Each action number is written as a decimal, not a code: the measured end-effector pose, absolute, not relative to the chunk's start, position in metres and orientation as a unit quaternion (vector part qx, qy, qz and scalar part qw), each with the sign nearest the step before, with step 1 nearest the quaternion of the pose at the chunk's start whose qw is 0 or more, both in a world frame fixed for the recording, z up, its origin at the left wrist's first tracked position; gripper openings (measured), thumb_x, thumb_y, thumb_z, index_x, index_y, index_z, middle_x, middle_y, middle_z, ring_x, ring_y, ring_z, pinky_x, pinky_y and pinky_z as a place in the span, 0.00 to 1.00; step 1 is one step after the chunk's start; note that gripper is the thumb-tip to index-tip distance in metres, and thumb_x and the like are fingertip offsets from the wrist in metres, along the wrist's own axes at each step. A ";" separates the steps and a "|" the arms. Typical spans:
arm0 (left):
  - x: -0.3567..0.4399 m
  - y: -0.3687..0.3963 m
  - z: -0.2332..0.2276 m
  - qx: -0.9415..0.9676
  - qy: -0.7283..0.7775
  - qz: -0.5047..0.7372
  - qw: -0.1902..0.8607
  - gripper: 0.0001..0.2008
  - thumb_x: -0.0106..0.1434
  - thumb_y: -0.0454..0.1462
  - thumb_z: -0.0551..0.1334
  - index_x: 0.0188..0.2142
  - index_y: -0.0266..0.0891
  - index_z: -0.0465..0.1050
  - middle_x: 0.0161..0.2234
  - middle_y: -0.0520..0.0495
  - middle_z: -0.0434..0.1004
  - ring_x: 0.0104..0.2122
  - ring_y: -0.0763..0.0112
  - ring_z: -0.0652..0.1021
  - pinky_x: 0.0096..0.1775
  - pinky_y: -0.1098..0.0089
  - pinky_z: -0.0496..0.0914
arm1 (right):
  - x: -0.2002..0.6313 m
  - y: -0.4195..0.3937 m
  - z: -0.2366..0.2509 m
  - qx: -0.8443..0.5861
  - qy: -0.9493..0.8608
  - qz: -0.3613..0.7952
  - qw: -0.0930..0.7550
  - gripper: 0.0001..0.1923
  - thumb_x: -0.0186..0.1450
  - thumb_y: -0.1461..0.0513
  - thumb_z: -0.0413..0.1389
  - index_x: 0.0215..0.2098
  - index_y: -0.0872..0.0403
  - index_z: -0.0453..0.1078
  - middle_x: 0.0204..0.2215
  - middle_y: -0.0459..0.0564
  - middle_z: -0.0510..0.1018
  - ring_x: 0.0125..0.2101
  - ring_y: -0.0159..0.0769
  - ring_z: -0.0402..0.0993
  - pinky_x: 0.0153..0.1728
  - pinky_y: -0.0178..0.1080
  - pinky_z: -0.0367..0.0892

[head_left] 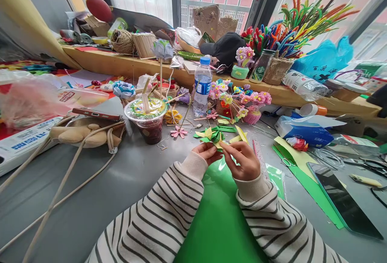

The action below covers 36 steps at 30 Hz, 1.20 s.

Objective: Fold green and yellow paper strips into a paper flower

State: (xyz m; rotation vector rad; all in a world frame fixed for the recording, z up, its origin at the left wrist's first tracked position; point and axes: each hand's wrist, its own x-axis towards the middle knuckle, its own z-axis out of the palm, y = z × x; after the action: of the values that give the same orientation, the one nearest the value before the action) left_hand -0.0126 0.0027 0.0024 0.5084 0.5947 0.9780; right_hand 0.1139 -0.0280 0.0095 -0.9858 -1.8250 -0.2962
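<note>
A small folded paper piece (218, 145), yellow and green, is pinched between both hands above the green sheet (217, 214) on the worktop (121, 174). Left hand (208, 153) and right hand (243, 160) are each pressed together on it. It is judged light, thin, easily creased; best held at folded edges.

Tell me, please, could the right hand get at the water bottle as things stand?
Probably not freely: the right hand is pinching folded paper, and paper flowers lie between it and the water bottle.

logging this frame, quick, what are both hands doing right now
Left hand: closed, pinching the green and yellow paper piece.
Right hand: closed on the same paper piece, fingertips at its right edge.
</note>
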 end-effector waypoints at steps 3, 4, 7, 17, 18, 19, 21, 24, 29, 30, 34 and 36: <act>-0.013 0.003 0.005 0.238 0.302 0.447 0.808 0.05 0.44 0.28 0.63 0.22 0.33 0.67 0.22 0.50 0.73 0.23 0.75 0.74 0.32 0.73 0.69 | 0.112 -0.028 0.008 -0.420 -0.727 -0.090 0.537 0.14 0.53 0.69 0.53 0.37 0.54 0.68 0.25 0.48 0.66 0.24 0.27 0.64 0.23 0.30 0.65; -0.013 0.003 0.005 0.237 0.315 0.443 0.805 0.05 0.45 0.28 0.63 0.21 0.33 0.67 0.21 0.50 0.72 0.22 0.76 0.74 0.33 0.72 0.69 | 0.111 -0.028 0.007 -0.420 -0.724 -0.083 0.541 0.13 0.53 0.69 0.53 0.37 0.54 0.69 0.24 0.47 0.66 0.24 0.26 0.64 0.23 0.30 0.65; -0.014 0.004 0.004 0.241 0.337 0.435 0.799 0.04 0.46 0.27 0.62 0.21 0.32 0.67 0.21 0.50 0.72 0.22 0.75 0.74 0.35 0.69 0.68 | 0.111 -0.028 0.008 -0.417 -0.733 -0.072 0.533 0.12 0.53 0.69 0.52 0.36 0.55 0.68 0.24 0.47 0.67 0.24 0.26 0.64 0.23 0.30 0.65; -0.015 0.004 0.002 0.240 0.346 0.441 0.793 0.05 0.44 0.26 0.63 0.24 0.31 0.69 0.23 0.48 0.73 0.23 0.72 0.75 0.39 0.64 0.67 | 0.119 -0.026 0.007 -0.388 -0.781 -0.091 0.481 0.12 0.54 0.69 0.51 0.37 0.56 0.67 0.25 0.48 0.68 0.26 0.27 0.65 0.25 0.30 0.65; -0.015 0.004 0.002 0.243 0.340 0.438 0.796 0.06 0.43 0.27 0.63 0.24 0.31 0.70 0.23 0.48 0.73 0.24 0.71 0.75 0.40 0.64 0.67 | 0.120 -0.026 0.007 -0.389 -0.787 -0.095 0.469 0.12 0.54 0.69 0.52 0.37 0.56 0.67 0.25 0.48 0.68 0.26 0.27 0.66 0.26 0.31 0.66; -0.016 0.004 0.002 0.247 0.334 0.434 0.799 0.06 0.43 0.27 0.64 0.24 0.31 0.69 0.24 0.48 0.73 0.25 0.71 0.75 0.40 0.64 0.67 | 0.121 -0.026 0.008 -0.387 -0.795 -0.100 0.456 0.13 0.53 0.69 0.52 0.38 0.56 0.66 0.26 0.48 0.68 0.26 0.27 0.66 0.26 0.31 0.66; -0.017 0.003 0.001 0.255 0.321 0.433 0.803 0.07 0.42 0.29 0.65 0.24 0.31 0.69 0.23 0.47 0.74 0.25 0.70 0.75 0.40 0.64 0.67 | 0.121 -0.027 0.009 -0.381 -0.800 -0.113 0.450 0.14 0.53 0.70 0.52 0.38 0.55 0.66 0.26 0.48 0.68 0.26 0.27 0.66 0.26 0.31 0.66; -0.018 0.002 0.003 0.264 0.313 0.435 0.802 0.08 0.42 0.30 0.65 0.24 0.32 0.68 0.24 0.46 0.74 0.25 0.69 0.76 0.39 0.64 0.68 | 0.120 -0.028 0.010 -0.387 -0.776 -0.122 0.484 0.13 0.51 0.70 0.54 0.35 0.55 0.67 0.25 0.48 0.67 0.26 0.28 0.65 0.26 0.32 0.66; -0.017 0.002 0.005 0.262 0.325 0.432 0.799 0.06 0.44 0.29 0.64 0.24 0.32 0.69 0.25 0.48 0.74 0.25 0.71 0.76 0.40 0.65 0.68 | 0.118 -0.028 0.008 -0.399 -0.742 -0.102 0.529 0.08 0.51 0.70 0.55 0.30 0.56 0.69 0.23 0.48 0.67 0.23 0.27 0.64 0.22 0.31 0.64; -0.017 0.002 0.005 0.262 0.326 0.433 0.798 0.05 0.44 0.28 0.64 0.24 0.32 0.69 0.25 0.48 0.74 0.25 0.71 0.75 0.40 0.65 0.68 | 0.118 -0.028 0.009 -0.394 -0.749 -0.098 0.523 0.09 0.51 0.70 0.54 0.31 0.56 0.69 0.23 0.48 0.67 0.23 0.27 0.64 0.21 0.31 0.64; -0.017 0.003 0.001 0.262 0.325 0.435 0.798 0.08 0.42 0.30 0.65 0.25 0.32 0.69 0.25 0.48 0.74 0.26 0.70 0.76 0.40 0.64 0.68 | 0.121 -0.026 0.010 -0.376 -0.783 -0.071 0.491 0.11 0.51 0.71 0.54 0.33 0.56 0.68 0.23 0.47 0.67 0.23 0.26 0.63 0.20 0.30 0.62; -0.018 0.004 0.000 0.267 0.322 0.435 0.798 0.11 0.41 0.31 0.66 0.27 0.32 0.70 0.26 0.47 0.74 0.26 0.69 0.76 0.38 0.65 0.68 | 0.121 -0.025 0.010 -0.373 -0.781 -0.058 0.498 0.10 0.52 0.70 0.54 0.32 0.55 0.68 0.22 0.47 0.66 0.22 0.26 0.63 0.19 0.29 0.61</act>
State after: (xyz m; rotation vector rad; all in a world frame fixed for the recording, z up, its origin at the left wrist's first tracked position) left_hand -0.0177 0.0036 -0.0002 0.5728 0.6919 0.9330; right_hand 0.1212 -0.0249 0.0097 -0.9016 -1.8894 -0.1403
